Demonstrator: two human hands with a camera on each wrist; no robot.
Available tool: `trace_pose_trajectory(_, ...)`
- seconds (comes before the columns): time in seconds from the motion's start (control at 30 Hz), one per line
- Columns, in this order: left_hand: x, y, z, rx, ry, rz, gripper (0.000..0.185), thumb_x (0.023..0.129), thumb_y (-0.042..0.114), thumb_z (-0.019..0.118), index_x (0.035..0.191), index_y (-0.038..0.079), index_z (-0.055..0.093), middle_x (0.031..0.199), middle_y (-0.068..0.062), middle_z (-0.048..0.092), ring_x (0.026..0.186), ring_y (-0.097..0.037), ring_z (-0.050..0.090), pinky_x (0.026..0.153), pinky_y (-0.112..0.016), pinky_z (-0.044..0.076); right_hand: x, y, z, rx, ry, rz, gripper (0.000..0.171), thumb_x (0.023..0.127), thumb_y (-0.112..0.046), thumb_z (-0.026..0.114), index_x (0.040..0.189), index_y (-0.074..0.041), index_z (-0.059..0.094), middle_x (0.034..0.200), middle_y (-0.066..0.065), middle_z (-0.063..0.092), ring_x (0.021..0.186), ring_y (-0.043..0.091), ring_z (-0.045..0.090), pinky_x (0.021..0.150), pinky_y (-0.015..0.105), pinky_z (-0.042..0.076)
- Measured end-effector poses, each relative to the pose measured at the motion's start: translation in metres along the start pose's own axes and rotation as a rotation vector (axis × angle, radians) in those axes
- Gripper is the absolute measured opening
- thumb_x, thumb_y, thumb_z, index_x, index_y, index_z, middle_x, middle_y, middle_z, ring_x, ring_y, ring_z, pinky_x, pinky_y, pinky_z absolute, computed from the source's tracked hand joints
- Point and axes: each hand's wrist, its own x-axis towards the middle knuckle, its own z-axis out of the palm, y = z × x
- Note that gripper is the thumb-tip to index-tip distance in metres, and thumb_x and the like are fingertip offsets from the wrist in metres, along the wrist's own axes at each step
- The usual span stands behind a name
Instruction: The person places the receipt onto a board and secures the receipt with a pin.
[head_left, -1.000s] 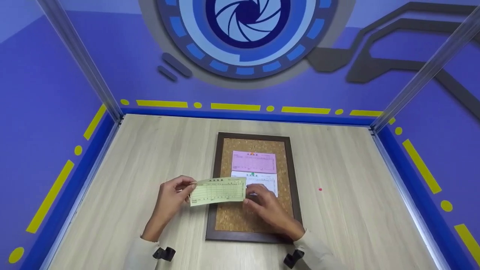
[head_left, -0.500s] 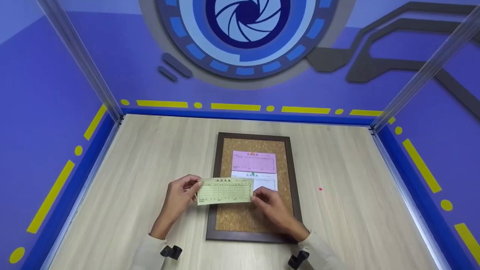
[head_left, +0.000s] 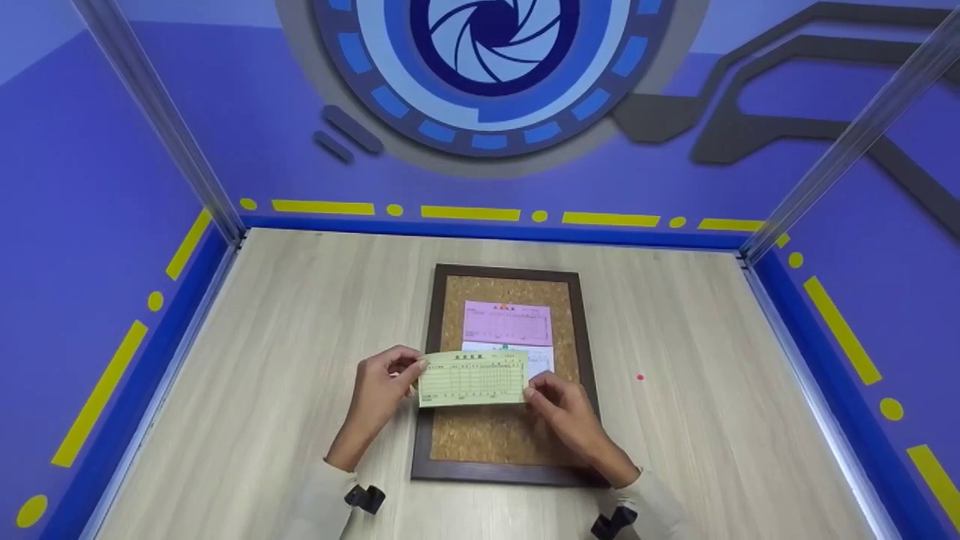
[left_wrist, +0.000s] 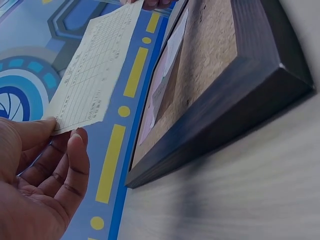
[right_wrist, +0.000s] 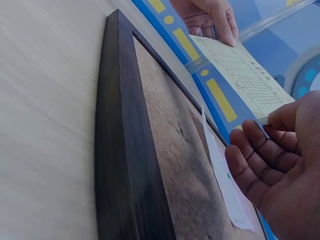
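Observation:
A pale green printed form slip (head_left: 471,381) is stretched between both hands above the cork board (head_left: 487,439). My left hand (head_left: 386,386) pinches its left edge between thumb and finger, as the left wrist view also shows. At the opposite edge, my right hand (head_left: 566,412) pinches the lower right corner. On the board's upper part lies a pink form slip (head_left: 508,324) with an orange pin at its top. Below it is a white form slip (head_left: 540,361) with a green pin, partly hidden behind the green slip. Both wrist views show the green slip raised off the cork.
A dark wooden frame (head_left: 510,474) surrounds the cork and lies on the light wood table (head_left: 315,300). To the right of the frame lies a small red pin-like dot (head_left: 640,377). Blue printed walls (head_left: 480,187) enclose the table at the back and sides.
Both hands have moved right with the green slip, which now covers more of the white slip. The right hand, loosely beside the edge at first, now pinches it. The board stays put.

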Motion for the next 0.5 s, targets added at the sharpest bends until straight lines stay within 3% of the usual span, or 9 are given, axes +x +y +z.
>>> trace_pose_trajectory(0.13,0.003,-0.001,0.007,-0.018,-0.011,0.009,0.004,0.101,0.007,0.08,0.101,0.002,0.08,0.084,-0.008,0.075,0.069,-0.039,0.07,0.052,-0.024,0.054,-0.002,0.001,-0.005,-0.001,0.004,0.014,0.009,0.107,-0.008,0.071,0.1,-0.002,0.072,0.09,0.013,0.074,0.081,0.018,0.069,0.07,0.024,0.057)
trace_pose_trajectory(0.27,0.004,-0.001,0.012,-0.018,-0.032,-0.003,0.004,0.103,0.006,0.077,0.102,0.003,0.08,0.08,-0.008,0.074,0.066,-0.038,0.069,0.052,-0.035,0.059,-0.005,0.003,-0.011,-0.005,-0.007,0.026,0.011,0.108,-0.009,0.07,0.1,0.0,0.072,0.089,0.015,0.073,0.08,0.019,0.069,0.07,0.026,0.058)
trace_pose_trajectory(0.5,0.005,-0.004,0.02,-0.03,-0.078,0.006,0.007,0.105,0.006,0.074,0.105,0.004,0.08,0.083,-0.007,0.074,0.065,-0.022,0.068,0.054,-0.043,0.061,-0.014,0.008,-0.02,-0.014,-0.033,0.046,0.015,0.109,-0.012,0.07,0.1,0.0,0.071,0.085,0.015,0.073,0.072,0.023,0.071,0.06,0.033,0.06)
